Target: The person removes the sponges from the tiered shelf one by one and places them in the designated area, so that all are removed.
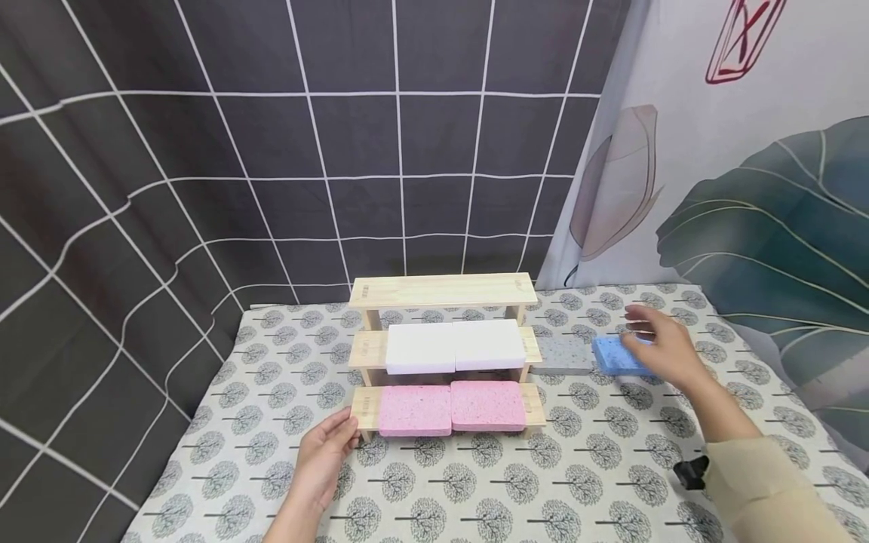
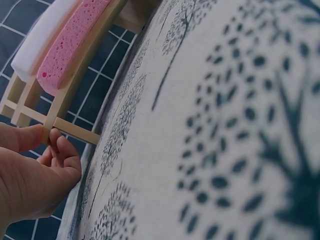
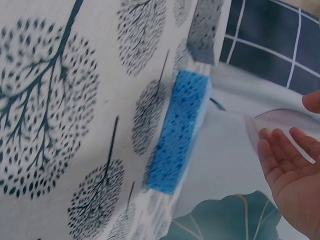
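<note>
A three-tier wooden stand [image 1: 444, 291] is in the middle of the head view. Two pink sponges [image 1: 416, 411] lie side by side on its lowest step, and two white sponge blocks [image 1: 421, 348] fill the middle one. My left hand [image 1: 320, 458] pinches the left end of the lowest step between thumb and fingers, as the left wrist view also shows. To the right, a blue sponge [image 1: 616, 357] lies flat on the cloth. My right hand [image 1: 667, 351] hovers over its right part, fingers spread and relaxed; in the right wrist view, a gap separates the hand [image 3: 295, 175] from the sponge [image 3: 177, 132].
A grey sponge [image 1: 562, 356] lies between the stand and the blue sponge. The table is covered with a tree-print cloth [image 1: 265, 445]. Behind it hangs a dark grid-patterned curtain [image 1: 434, 136], with a pale leaf-print curtain [image 1: 760, 226] on the right.
</note>
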The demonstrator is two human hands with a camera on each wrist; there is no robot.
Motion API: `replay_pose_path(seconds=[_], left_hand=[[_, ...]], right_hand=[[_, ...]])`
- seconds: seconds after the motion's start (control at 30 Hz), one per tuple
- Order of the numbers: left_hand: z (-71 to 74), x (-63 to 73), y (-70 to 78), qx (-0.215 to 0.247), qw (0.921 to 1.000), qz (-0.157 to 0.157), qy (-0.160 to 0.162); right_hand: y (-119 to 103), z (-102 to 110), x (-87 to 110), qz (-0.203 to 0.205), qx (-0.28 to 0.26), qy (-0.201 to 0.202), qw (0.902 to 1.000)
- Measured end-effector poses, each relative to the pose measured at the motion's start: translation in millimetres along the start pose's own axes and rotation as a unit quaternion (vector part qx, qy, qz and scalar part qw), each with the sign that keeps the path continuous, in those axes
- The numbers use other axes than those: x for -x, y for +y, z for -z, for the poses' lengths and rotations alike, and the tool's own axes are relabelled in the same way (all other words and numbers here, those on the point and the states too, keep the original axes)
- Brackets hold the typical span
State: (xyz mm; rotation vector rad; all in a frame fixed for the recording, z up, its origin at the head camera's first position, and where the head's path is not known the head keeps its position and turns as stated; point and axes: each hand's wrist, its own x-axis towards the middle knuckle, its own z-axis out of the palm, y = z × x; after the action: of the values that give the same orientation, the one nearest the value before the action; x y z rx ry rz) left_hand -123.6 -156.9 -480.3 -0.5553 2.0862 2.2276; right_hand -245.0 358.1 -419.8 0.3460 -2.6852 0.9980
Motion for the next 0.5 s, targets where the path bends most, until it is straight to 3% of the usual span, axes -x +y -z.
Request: replay_pose_path(seconds=[0.5], left_hand=[[1.4,-0.6,-0.1,0.007,1.0,0.002,-0.003]], right_hand=[[-37,-10,0.3,0.029,-0.032,0.014,0.999]])
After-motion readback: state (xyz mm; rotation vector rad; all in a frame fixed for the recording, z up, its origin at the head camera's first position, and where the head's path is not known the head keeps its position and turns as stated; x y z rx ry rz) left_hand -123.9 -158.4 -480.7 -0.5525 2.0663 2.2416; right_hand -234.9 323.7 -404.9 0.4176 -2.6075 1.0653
